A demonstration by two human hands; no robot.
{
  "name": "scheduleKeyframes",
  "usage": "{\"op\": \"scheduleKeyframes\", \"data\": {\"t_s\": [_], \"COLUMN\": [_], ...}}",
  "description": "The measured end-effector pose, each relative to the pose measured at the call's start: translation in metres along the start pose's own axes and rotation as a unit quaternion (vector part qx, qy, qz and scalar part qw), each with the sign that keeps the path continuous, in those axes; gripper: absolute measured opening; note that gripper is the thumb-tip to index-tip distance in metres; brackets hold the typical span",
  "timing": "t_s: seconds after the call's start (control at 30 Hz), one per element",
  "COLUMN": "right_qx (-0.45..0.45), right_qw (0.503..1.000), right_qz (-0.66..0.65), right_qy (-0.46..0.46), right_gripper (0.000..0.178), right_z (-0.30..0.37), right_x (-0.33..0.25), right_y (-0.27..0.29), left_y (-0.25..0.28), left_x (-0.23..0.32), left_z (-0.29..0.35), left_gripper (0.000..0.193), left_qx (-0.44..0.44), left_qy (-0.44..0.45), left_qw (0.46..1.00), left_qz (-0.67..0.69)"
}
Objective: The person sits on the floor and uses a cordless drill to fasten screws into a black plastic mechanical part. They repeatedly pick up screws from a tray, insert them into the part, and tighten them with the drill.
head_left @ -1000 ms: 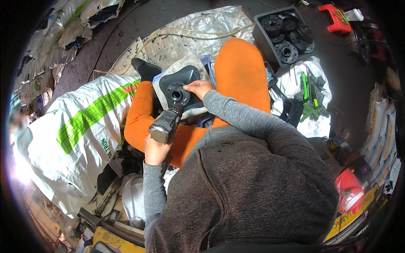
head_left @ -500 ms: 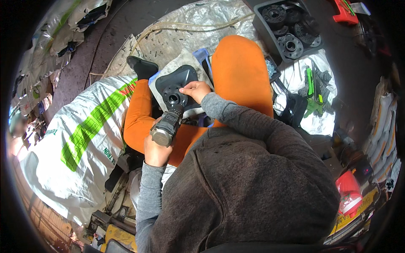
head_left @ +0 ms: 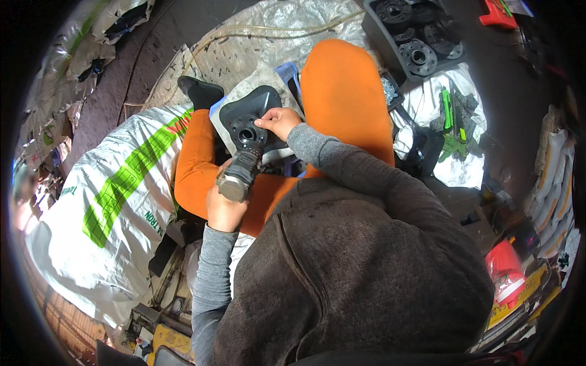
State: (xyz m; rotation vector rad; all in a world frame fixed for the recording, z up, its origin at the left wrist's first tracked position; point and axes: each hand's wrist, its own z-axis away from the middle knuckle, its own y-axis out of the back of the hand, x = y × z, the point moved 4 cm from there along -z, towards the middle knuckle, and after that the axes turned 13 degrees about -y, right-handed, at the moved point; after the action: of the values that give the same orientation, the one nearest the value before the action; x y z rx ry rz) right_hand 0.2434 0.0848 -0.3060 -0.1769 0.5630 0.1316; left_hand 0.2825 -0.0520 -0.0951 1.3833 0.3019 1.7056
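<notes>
On the lap, betw. our two orange trouser legs (head_left: 342, 104), sits the black plastic housing (head_left: 247, 119) w/ a round flanged hole in its face. Our right hand (head_left: 279, 121) rests on the housing's right side, fingers curled & pinched at the rim of that hole; whether there's a small part in the pinch we can't tell. Our left hand (head_left: 224, 210) is wrapped tight round the grip of a dark power driver (head_left: 240, 172), nose tilted up & touching the housing just below the hole. Hands apart, one on each item, tool betw. them.

Under the housing: a grey-white plastic sheet (head_left: 256, 82), w/ a clear hose (head_left: 262, 33) looping over the sheeting further up. To our left, a big white woven sack w/ green stripes (head_left: 104, 201) on the floor, touching the left leg. Upper right, well apart: a black tray (head_left: 372, 27) holding several round black flanged discs (head_left: 418, 58). Right of the right knee, green-handled tools (head_left: 448, 110) lie on white cloth. Lower right edge: a red container (head_left: 506, 268).
</notes>
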Motion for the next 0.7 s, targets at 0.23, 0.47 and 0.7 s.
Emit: {"op": "scheduleKeyframes", "data": {"t_s": [0.23, 0.47, 0.7], "right_qx": [0.075, -0.269, -0.380], "right_qw": [0.993, 0.900, 0.867], "right_qz": [0.029, -0.331, -0.315], "right_qy": [0.087, -0.088, -0.071], "right_gripper": [0.033, 0.029, 0.039], "right_z": [0.008, 0.066, 0.108], "right_x": [-0.012, -0.014, -0.022], "right_y": [0.016, 0.025, 0.012], "left_y": [0.008, -0.003, 0.001], "left_x": [0.018, 0.026, 0.031], "left_z": [0.048, 0.078, 0.093], "left_gripper": [0.040, 0.037, 0.037], "left_qx": [0.061, 0.114, 0.140], "left_qy": [0.030, -0.025, -0.051], "left_qw": [0.992, 0.981, 0.976], "left_qz": [0.107, 0.155, 0.156]}}
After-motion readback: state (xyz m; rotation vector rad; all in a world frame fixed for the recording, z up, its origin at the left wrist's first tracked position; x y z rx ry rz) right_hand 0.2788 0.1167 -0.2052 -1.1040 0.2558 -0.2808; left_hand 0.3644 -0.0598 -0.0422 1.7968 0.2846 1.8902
